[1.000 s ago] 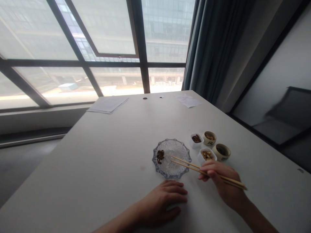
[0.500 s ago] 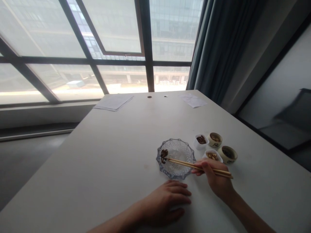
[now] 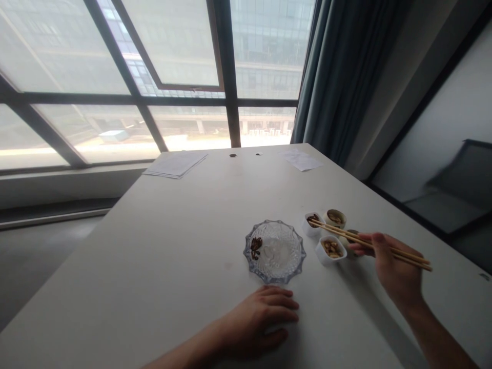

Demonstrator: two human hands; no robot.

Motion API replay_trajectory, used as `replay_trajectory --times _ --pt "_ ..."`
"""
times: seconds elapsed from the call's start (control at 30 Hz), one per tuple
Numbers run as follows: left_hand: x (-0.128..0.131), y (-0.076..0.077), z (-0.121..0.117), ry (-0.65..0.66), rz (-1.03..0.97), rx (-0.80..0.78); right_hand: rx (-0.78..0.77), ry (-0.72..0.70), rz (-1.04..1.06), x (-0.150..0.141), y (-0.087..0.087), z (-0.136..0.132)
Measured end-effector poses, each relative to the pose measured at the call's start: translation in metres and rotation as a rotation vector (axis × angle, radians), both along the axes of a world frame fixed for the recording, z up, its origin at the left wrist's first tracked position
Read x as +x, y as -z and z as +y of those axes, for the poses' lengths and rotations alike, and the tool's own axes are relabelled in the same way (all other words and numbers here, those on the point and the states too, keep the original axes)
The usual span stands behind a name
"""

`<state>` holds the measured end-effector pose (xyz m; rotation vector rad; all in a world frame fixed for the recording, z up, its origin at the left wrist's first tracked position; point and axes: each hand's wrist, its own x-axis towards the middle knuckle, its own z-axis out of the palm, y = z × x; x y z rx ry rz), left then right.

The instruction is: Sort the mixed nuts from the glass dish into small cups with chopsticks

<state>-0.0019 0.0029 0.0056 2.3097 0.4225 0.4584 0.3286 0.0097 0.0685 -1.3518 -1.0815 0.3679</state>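
Wooden chopsticks (image 3: 338,230) slant, tips at the farther white cup (image 3: 312,232).

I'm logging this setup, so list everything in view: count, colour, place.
Table: one, white, mid-view
Glass dish: one, clear, on table
White containers: two, white, right of dish
Cups: two, beige, beside containers
Brown pieces: several, dark brown, dish's left and farther container
Pale pieces: several, tan, nearer container
Chopsticks: two, wood-coloured, tips at farther container
Papers: two lots, white, table's far end
Round fittings: two, partly dark, between papers
Window: one, dark frame, beyond table
Curtain: one, dark blue, window's right
Floor: one, grey, lower left
Left hand: one, bare, before dish
Right hand: one, bare, holding chopsticks
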Motion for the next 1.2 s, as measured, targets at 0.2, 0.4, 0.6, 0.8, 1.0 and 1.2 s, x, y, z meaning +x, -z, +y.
replay_trajectory --times 0.2,0.4,0.6,0.8,1.0,1.2 --pt "0.001 0.0 0.0 0.009 0.003 0.001 0.06 -0.271 -0.051 -0.04 0.008 -0.016" --pt "0.0 0.0 0.0 0.006 0.007 0.007 -0.035 -0.66 -0.028 -0.085 0.033 -0.011" --pt "0.0 0.001 -0.001 -0.004 -0.005 0.008 -0.124 -0.666 0.094 -0.088 0.047 -0.005" --pt "0.0 0.001 0.0 0.0 -0.009 0.006 -0.091 -0.588 0.172 -0.094 0.056 -0.006" --pt "0.0 0.002 -0.001 -0.013 -0.001 0.006 -0.037 -0.467 0.138 -0.097 0.052 -0.01" --pt "0.0 0.0 -0.001 -0.018 0.015 -0.001 0.06 -0.171 0.074 -0.037 0.017 -0.035"
